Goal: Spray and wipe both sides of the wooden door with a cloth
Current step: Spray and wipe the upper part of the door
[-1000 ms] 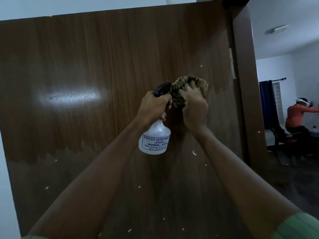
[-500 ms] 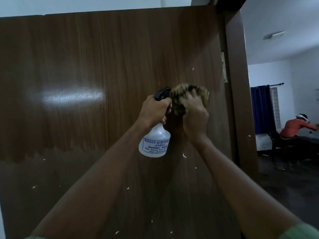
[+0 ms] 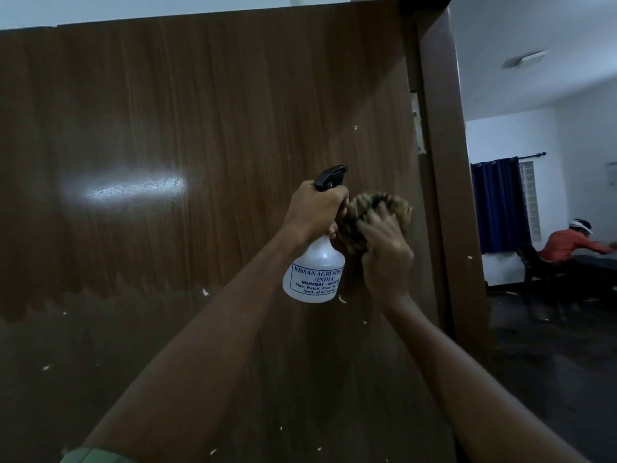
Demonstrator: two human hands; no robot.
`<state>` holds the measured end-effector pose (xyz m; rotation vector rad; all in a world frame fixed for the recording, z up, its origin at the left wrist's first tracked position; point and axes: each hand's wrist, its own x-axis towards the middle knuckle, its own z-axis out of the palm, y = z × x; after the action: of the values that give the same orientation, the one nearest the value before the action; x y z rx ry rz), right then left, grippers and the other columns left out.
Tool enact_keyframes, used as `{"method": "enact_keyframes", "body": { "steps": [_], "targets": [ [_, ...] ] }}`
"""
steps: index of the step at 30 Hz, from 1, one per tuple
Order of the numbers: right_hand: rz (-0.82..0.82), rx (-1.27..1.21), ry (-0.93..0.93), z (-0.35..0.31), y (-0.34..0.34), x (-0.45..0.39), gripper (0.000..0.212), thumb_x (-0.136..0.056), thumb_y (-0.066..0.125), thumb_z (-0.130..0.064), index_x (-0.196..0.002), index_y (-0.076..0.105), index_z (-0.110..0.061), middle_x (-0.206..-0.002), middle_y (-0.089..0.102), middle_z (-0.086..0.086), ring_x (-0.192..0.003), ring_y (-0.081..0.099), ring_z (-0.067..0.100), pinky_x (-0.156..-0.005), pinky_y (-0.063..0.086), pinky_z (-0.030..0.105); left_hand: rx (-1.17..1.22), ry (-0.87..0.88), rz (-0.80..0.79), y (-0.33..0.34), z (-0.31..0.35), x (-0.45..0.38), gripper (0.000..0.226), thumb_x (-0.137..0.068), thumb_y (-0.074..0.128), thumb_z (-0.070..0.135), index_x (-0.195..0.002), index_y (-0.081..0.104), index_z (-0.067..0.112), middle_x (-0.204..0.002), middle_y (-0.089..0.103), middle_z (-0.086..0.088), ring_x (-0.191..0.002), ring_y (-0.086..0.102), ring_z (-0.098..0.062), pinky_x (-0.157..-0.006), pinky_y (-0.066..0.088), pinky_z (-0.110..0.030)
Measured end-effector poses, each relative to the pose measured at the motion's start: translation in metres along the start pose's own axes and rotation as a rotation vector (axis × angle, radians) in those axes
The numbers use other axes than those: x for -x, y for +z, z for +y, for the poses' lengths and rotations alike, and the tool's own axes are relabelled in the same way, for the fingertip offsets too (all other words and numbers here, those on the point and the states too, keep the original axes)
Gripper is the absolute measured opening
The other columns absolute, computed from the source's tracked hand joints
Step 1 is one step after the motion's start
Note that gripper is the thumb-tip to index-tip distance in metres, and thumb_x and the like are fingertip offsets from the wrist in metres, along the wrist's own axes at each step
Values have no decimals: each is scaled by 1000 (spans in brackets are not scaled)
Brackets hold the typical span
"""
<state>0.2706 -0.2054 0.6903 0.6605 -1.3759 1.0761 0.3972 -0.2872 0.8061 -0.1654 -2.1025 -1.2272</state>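
The dark wooden door fills most of the view, with a bright light glare at its left middle and small pale flecks lower down. My left hand grips the black trigger head of a white spray bottle, which hangs upright close to the door. Right beside it, my right hand presses a crumpled tan cloth flat against the door near its right edge. The two hands nearly touch.
The door's hinge edge and brown frame stand on the right. Beyond lies a dim room with a blue curtain, a dark floor, and a person in an orange top seated on a chair.
My right hand and the cloth have slid a little down the door. The camera has shifted, so more of the room at right shows. The bottle hand holds steady.
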Motion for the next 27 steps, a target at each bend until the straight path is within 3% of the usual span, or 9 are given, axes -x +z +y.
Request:
{"method": "enact_keyframes", "body": {
  "steps": [4, 8, 15, 18, 21, 27],
  "targets": [
    [0, -2, 5, 20, -7, -17, 43, -87, 52, 11, -108, 80, -15, -132, 70, 4, -135, 57, 23, -104, 49, 38, 2, -16, -16, 15, -1, 0, 17, -92, 59, 16, -82, 68, 6, -74, 64, -10, -43, 46, -17, -50, 44, -29],
    [63, 5, 84, 16, -3, -94, 33, -95, 53, 2, -109, 79, -13, -132, 69, 8, -135, 57, 26, -113, 47, 49, 7, -5, -22, 23, 1, -6, 17, -94, 57, 16, -86, 67, 6, -75, 64, -9, -45, 46, -17, -49, 45, -29],
    [31, -12, 61, 42, -24, -10, 41, -86, 51, 10, -107, 79, -11, -130, 70, 8, -135, 57, 27, -109, 50, 52, 23, -16, -15, 38, 4, -12, 16, -91, 59, 15, -81, 68, 6, -74, 65, -10, -43, 46, -16, -50, 45, -29],
    [115, 15, 95, 39, -24, -69, 36, -92, 48, 0, -102, 80, -12, -126, 72, 10, -128, 63, 30, -104, 53, 50, 6, -14, -30, 44, 5, -12, 15, -92, 59, 15, -82, 67, 7, -74, 65, -9, -44, 47, -16, -50, 46, -30],
    [67, -36, 151, 36, -23, -111, 40, -91, 48, 2, -112, 78, -14, -134, 68, 8, -138, 54, 26, -112, 47, 49, 15, -7, -30, 48, 6, -15, 15, -93, 58, 15, -83, 66, 7, -75, 64, -10, -44, 46, -16, -49, 45, -29],
    [3, 16, 60, 51, -30, -3, 43, -88, 47, 8, -113, 77, -11, -138, 66, 8, -141, 51, 27, -111, 48, 52, 24, -19, -20, 52, -2, -13, 15, -91, 59, 15, -81, 68, 7, -73, 64, -9, -42, 46, -16, -50, 45, -30]
  ]
}}
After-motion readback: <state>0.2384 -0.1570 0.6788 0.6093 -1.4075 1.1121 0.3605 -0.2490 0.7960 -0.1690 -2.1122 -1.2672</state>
